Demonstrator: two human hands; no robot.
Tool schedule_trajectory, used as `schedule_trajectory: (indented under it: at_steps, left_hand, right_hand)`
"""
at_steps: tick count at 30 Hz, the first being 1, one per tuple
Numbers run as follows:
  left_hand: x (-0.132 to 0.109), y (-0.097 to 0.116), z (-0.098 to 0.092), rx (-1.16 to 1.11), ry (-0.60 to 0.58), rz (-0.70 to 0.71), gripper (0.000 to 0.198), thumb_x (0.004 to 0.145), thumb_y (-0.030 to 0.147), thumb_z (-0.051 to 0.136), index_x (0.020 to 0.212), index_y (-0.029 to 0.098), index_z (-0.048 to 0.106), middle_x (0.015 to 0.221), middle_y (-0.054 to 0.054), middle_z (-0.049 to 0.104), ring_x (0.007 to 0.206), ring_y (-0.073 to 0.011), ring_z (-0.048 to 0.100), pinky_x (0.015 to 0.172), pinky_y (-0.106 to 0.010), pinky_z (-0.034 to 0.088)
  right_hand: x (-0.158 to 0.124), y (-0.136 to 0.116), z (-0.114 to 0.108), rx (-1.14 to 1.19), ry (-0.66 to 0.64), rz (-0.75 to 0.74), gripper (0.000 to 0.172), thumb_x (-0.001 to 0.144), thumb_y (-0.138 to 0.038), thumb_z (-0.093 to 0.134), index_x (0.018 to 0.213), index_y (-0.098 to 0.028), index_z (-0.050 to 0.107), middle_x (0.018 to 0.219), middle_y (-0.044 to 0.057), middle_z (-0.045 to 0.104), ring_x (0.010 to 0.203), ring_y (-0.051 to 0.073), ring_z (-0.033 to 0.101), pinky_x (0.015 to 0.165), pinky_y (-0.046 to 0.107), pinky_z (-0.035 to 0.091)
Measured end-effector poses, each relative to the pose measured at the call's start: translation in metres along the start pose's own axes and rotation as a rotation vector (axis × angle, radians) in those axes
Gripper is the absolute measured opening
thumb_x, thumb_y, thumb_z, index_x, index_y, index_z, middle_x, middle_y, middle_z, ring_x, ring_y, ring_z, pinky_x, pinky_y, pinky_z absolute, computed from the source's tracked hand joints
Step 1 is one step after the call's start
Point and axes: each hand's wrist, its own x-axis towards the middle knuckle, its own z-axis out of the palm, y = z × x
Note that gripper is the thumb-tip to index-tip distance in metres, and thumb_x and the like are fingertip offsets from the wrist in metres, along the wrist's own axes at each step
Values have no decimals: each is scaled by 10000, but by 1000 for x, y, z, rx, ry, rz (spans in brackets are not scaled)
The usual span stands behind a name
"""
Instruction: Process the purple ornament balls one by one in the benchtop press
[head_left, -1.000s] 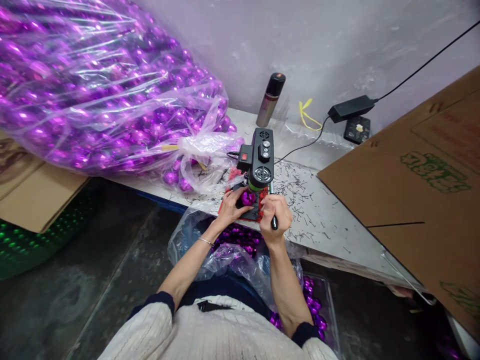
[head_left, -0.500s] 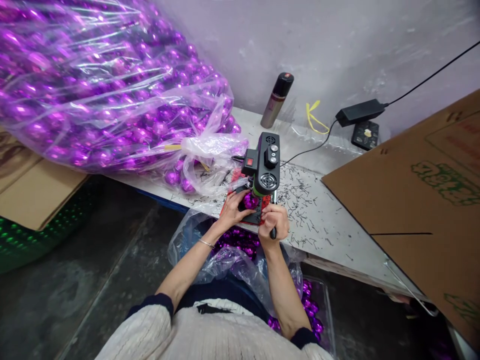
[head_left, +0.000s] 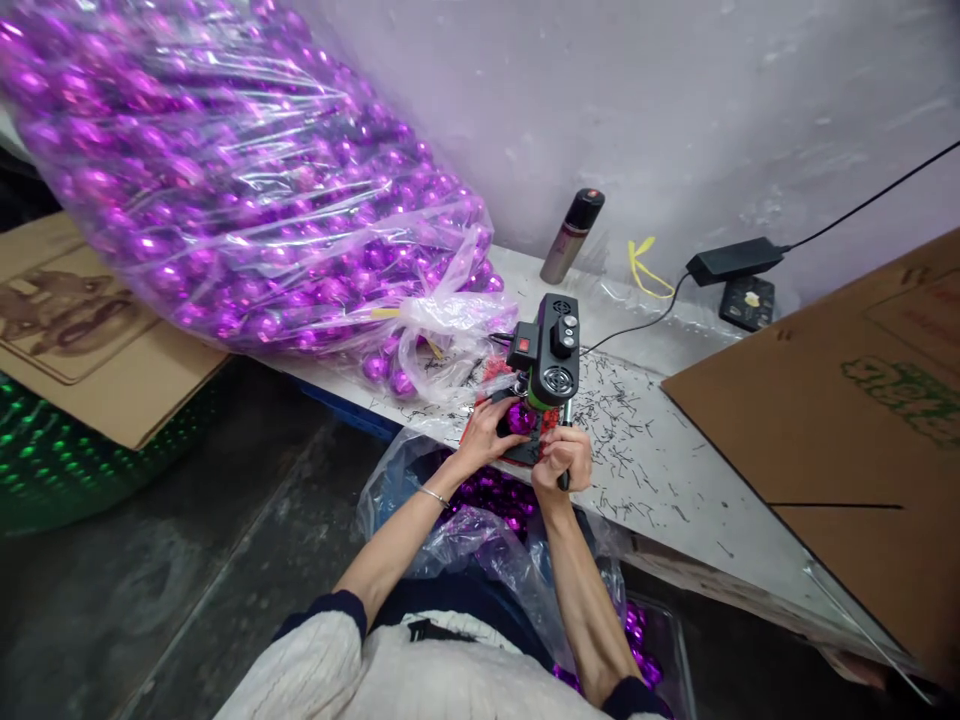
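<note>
My left hand (head_left: 484, 436) is closed around a shiny purple ball (head_left: 520, 418), thumb on the near side and fingers on the far side. The ball sits under the head of a small black bench machine (head_left: 556, 345) with round grilles, silver buttons and a red switch. My right hand (head_left: 566, 460) is wrapped round the black-gripped lever (head_left: 564, 482) at the machine's right side. Beneath the machine, part of a red and black base (head_left: 523, 453) shows. Where the ball meets the tool is hidden by the machine head.
A big clear bag of purple balls (head_left: 247, 200) lies at the left. Black scraps litter the white table (head_left: 675, 470). Behind stand a spray can (head_left: 571, 236) and a power adapter (head_left: 735, 260). A cardboard box (head_left: 862, 420) is at right; an open bag of balls (head_left: 491, 498) hangs below.
The whole view has shifted, so things appear lower and further right. My hands keep nearly the same hold on the ball and the lever.
</note>
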Motion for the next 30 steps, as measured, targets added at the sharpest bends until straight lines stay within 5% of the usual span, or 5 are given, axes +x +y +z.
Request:
schedule_trajectory:
  at_steps: [5, 11, 20, 25, 30]
  left_hand:
    - [3, -2, 1, -23, 7, 1, 671, 846, 425, 797, 1424, 195, 545, 1389, -166, 667, 1326, -313, 618, 1187, -548, 399]
    - [-2, 2, 4, -25, 60, 21, 737, 855, 431, 787, 1482, 198, 479, 1433, -180, 629, 1361, -329, 589, 1199, -582, 387]
    - [-90, 11, -28, 238, -127, 242, 934, 726, 699, 788, 1482, 224, 512, 1449, -218, 585, 1334, -381, 587, 1090, -547, 481]
    - [-11, -5, -72, 372, 99, 52, 469, 986, 418, 586, 1377, 159, 592, 1422, -216, 603, 1345, -343, 566, 1140, -541, 430]
    - [99, -28, -118, 582, 102, -387, 433, 888, 89, 569, 1313, 9, 592, 1374, -308, 592, 1344, -401, 533, 1124, -541, 414]
  right_hand:
    - [8, -1, -2, 14, -33, -39, 325, 1017, -268, 414, 698, -231, 468, 715, -13, 560, 602, 124, 572, 609, 299, 481]
    - [71, -45, -8, 3, -33, 260, 394, 1020, -292, 459, 632, -231, 469, 637, -13, 536, 631, 140, 566, 624, 311, 441]
    - [58, -44, -9, 0, -54, 200, 342, 1009, -235, 465, 671, -227, 514, 677, -3, 574, 695, 154, 597, 672, 324, 454]
    - [53, -42, -10, -4, -67, 144, 324, 993, -176, 470, 675, -224, 508, 686, -5, 586, 695, 146, 595, 673, 313, 449]
    - [51, -42, -10, -6, -79, 130, 310, 984, -162, 466, 684, -225, 515, 695, 1, 592, 692, 150, 595, 664, 316, 448]
